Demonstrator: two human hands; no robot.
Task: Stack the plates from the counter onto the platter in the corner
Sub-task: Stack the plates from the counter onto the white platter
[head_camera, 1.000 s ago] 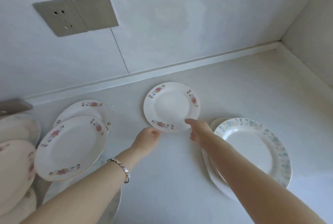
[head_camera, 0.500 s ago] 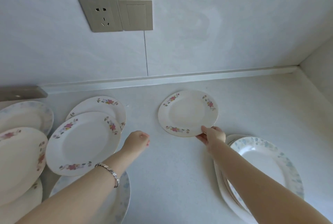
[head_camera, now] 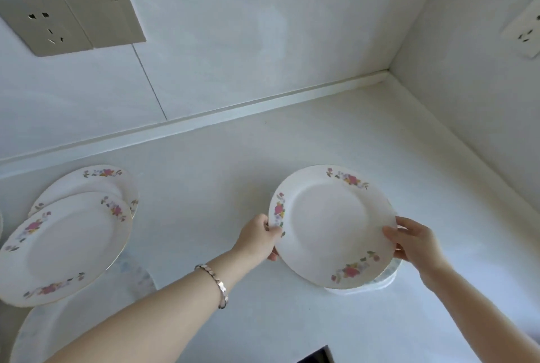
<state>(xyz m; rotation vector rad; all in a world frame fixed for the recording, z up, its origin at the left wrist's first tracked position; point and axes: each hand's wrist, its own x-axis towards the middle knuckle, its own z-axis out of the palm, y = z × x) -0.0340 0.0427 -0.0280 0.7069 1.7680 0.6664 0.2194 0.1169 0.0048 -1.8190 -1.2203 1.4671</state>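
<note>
A white plate with pink flower sprays (head_camera: 330, 225) is held above the counter by both hands. My left hand (head_camera: 258, 238) grips its left rim and my right hand (head_camera: 415, 241) grips its right rim. The plate hides almost all of the platter stack (head_camera: 382, 281) below it; only a pale blue-patterned edge shows at the lower right. Two more flowered plates (head_camera: 62, 245) overlap at the left of the counter, the nearer one on top of the farther one (head_camera: 93, 178).
A pale plate with a faint blue pattern (head_camera: 73, 313) lies under my left forearm at the lower left. Two walls meet at the counter's back right corner (head_camera: 387, 73). Sockets sit on the back wall (head_camera: 70, 20) and the right wall (head_camera: 526, 32). A dark edge (head_camera: 317, 355) shows at the bottom.
The flowered plate has left the middle of the counter and moved right and nearer, over the platter stack. My left hand, closed and free before, now holds its left rim.
</note>
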